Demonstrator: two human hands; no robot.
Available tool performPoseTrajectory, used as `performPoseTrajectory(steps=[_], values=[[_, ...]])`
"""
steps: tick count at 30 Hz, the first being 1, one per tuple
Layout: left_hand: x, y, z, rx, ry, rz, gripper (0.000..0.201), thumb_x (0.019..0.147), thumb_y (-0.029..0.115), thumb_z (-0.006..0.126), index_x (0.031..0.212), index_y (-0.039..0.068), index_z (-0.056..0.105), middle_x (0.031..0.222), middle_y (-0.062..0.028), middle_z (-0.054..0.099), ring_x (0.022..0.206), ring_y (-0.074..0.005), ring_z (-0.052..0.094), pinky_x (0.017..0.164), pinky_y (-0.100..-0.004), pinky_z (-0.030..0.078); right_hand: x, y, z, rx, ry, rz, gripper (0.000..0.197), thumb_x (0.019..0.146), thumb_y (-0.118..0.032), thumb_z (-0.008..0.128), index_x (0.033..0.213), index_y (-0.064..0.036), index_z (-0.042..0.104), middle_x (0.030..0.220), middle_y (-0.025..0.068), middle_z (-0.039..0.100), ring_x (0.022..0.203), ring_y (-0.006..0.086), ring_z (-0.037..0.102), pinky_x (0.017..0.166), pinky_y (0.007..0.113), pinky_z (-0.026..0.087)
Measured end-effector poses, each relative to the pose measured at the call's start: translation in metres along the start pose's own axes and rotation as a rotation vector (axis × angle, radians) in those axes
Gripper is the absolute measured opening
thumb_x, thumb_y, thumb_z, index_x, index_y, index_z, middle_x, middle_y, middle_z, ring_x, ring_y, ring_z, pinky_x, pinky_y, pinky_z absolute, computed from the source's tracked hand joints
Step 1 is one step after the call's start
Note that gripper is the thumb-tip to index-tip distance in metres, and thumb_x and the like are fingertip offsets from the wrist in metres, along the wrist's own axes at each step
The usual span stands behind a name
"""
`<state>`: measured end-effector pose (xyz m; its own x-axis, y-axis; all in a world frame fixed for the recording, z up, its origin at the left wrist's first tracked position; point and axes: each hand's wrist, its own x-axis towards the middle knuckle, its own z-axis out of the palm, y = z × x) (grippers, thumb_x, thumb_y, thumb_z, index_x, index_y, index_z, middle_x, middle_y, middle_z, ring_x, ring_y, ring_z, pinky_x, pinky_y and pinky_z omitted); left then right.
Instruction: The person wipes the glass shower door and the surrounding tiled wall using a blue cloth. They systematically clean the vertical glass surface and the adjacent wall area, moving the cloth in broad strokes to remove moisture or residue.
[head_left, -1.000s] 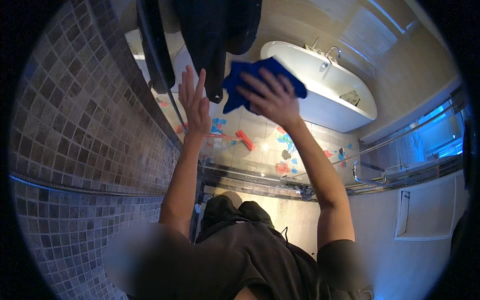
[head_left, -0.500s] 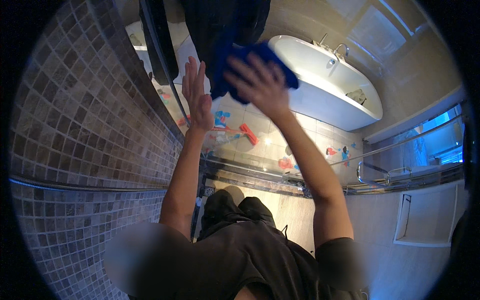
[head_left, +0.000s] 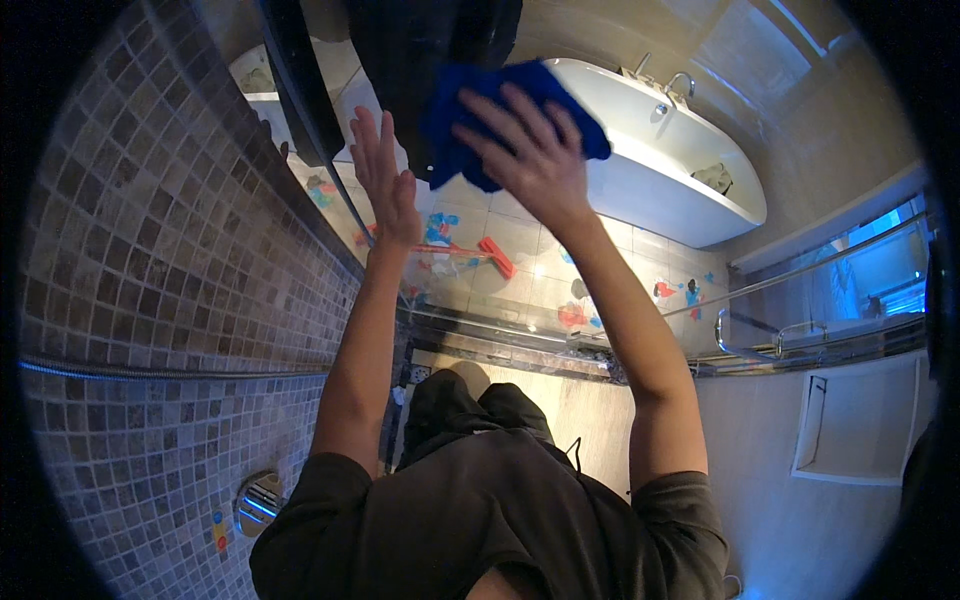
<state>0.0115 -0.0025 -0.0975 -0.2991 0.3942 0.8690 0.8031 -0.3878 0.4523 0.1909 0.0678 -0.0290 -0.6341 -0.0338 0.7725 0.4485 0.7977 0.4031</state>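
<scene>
My right hand [head_left: 535, 160] lies spread over a crumpled blue cloth [head_left: 585, 118], holding it against what looks like the clear glass panel ahead of me. Part of the cloth is hidden under the palm and fingers. To its left, my left hand [head_left: 387, 185] is raised with its fingers stretched out and nothing in it. It is near the dark upright frame [head_left: 310, 95]; whether the palm touches the glass I cannot make out.
Beyond the glass stand a white bathtub [head_left: 660, 205] and a red T-shaped tool [head_left: 496, 258] among red and blue patches. A metal handle [head_left: 722, 335] is at right. Mosaic tiles [head_left: 170, 230] cover the left wall, with a hose [head_left: 180, 376] across them. A niche [head_left: 860, 430] is lower right.
My right hand and the blue cloth have shifted slightly to the right. My left hand has moved a little left, its fingers still stretched out.
</scene>
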Motion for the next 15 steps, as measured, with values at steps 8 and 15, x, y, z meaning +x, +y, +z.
performPoseTrajectory(steps=[8, 15], values=[[-0.002, -0.004, 0.005, 0.036, -0.029, 0.0, 0.069, 0.094, 0.059, 0.017, 0.149, 0.018, 0.023, 0.157, -0.0119, 0.005, 0.145, -0.033, 0.0, 0.113, -0.0542, -0.005, -0.053, -0.037, 0.044, -0.13, -0.033, -0.011, 0.047, 0.079, -0.026, 0.065, 0.125, -0.0339, 0.058, 0.143, -0.0075, 0.044, 0.136, 0.0173, 0.034, 0.113, 0.04, 0.014], [-0.004, -0.003, 0.003, 0.123, -0.05, -0.039, 0.066, 0.096, 0.056, 0.019, 0.15, 0.019, 0.022, 0.157, -0.0129, 0.004, 0.144, -0.0345, 0.002, 0.113, -0.0552, -0.002, -0.138, -0.084, 0.089, 0.118, -0.394, -0.307, 0.046, 0.081, -0.018, 0.056, 0.127, -0.0099, 0.056, 0.145, -0.0012, 0.042, 0.137, 0.0174, 0.033, 0.108, 0.031, 0.031]])
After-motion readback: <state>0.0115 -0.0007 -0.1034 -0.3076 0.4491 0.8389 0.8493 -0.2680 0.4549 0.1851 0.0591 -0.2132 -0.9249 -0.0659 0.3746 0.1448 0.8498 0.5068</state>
